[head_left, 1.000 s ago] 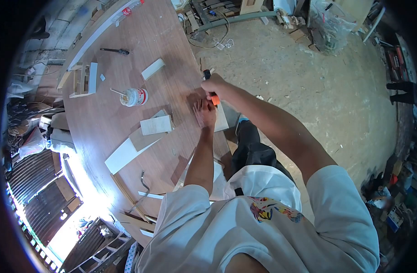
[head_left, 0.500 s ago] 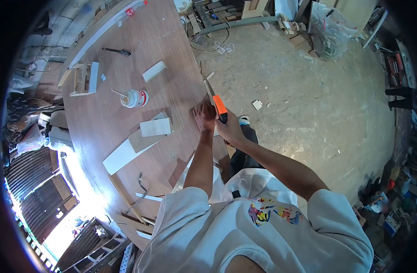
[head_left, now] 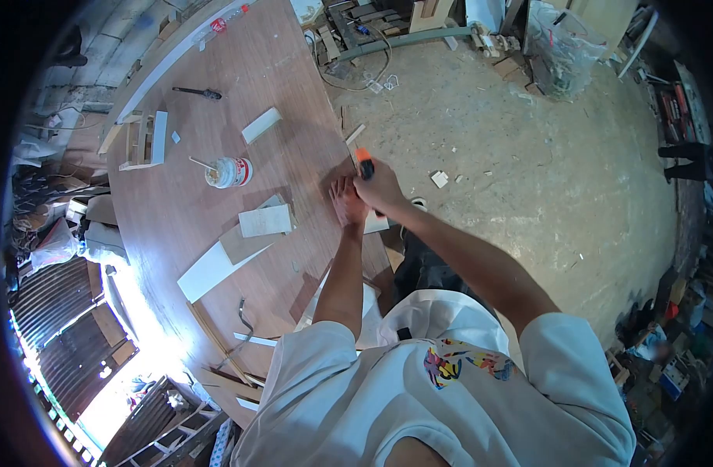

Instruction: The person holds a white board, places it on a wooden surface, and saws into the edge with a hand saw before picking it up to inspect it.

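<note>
Orange-and-black tool (head_left: 364,161): it was in the right hand (head_left: 382,189), its orange part showing beyond the fist, at the right edge of the table (head_left: 208,128).
Wooden frame (head_left: 159,140): it sat at the table's left side, a white face toward the right.
Dark slender tool (head_left: 210,94): it lay flat, above and right of the frame.
Long white board (head_left: 208,268): it rested below the jar (head_left: 233,172), slanting up toward a small white block (head_left: 265,221).
Left hand: palm down (head_left: 346,201), fingers spread, just beside the right; what was under its palm could not be told.
Pale piece (head_left: 377,223): it showed at the edge, partly hidden by the hands.
Right hand's grip: closed tightly around the handle.
</note>
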Demonstrator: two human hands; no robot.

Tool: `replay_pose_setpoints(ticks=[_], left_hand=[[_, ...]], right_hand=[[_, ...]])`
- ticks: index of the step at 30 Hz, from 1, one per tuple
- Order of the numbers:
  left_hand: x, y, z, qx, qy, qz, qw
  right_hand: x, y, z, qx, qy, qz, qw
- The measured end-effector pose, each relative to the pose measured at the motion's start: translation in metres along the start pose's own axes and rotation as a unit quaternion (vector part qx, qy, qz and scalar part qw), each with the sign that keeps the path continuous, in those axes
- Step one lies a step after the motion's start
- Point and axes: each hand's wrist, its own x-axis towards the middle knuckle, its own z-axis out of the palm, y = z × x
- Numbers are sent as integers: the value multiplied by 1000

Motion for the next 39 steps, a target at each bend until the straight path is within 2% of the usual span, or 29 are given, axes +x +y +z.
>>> replay_pose_setpoints(ticks=[1, 3, 4, 6, 7, 9, 11, 14, 15, 17, 19, 21, 23, 26, 31, 33, 36, 38, 39], left_hand=[[-1, 0, 0, -1, 0, -1, 1000], [-1, -1, -2, -34, -56, -41, 997], [-1, -5, -3, -49, -82, -50, 994], [-4, -10, 6, -8, -93, -52, 994], [-6, -13, 10, 33, -104, -54, 993], [-4, -9, 6, 27, -76, -21, 996], [-2, -7, 0, 24, -48, 9, 999], [-2, -8, -2, 32, -115, -39, 992], [-4, -11, 3, 33, -114, -41, 992], [-7, -17, 12, 7, -36, -28, 999], [-3, -9, 5, 20, -62, -53, 996], [0, -5, 0, 33, -84, -79, 993], [3, -7, -3, 81, -52, -60, 994], [9, -19, -2, 58, 6, -50, 997], [15, -20, -6, -9, 9, -74, 997], [13, -25, -5, -25, 8, -77, 997], [6, -31, -9, -30, 56, -82, 995], [-8, -28, -16, 48, 35, -160, 985], [-15, -17, -22, 50, 38, -160, 985]], right_hand=[[-10, 18, 4, -47, 71, -113, 990], [-35, 43, 2, 55, 43, -95, 993], [-45, 55, 3, 55, 43, -96, 993], [-61, 75, 8, 164, 6, -39, 986], [-68, 82, 14, 165, 8, -40, 985], [-79, 85, 25, 168, 85, -147, 971], [-97, 81, 22, 152, 64, -142, 976], [-108, 70, 6, 124, 53, -154, 979], [-110, 70, 0, 113, 61, -173, 976], [-110, 78, -16, 127, 67, -193, 971], [-112, 70, -49, 139, 70, -211, 965], [-105, 71, -81, 109, 133, -252, 952], [-107, 83, -115, 157, 144, -131, 968], [-117, 101, -158, 90, 187, -117, 971], [-144, 152, -192, -6, 254, -50, 966], [-156, 170, -196, 23, 260, -21, 965], [-170, 191, -197, 57, 269, 29, 961], [-178, 197, -194, 48, 281, 53, 957], [-179, 204, -193, 48, 279, 51, 958]])
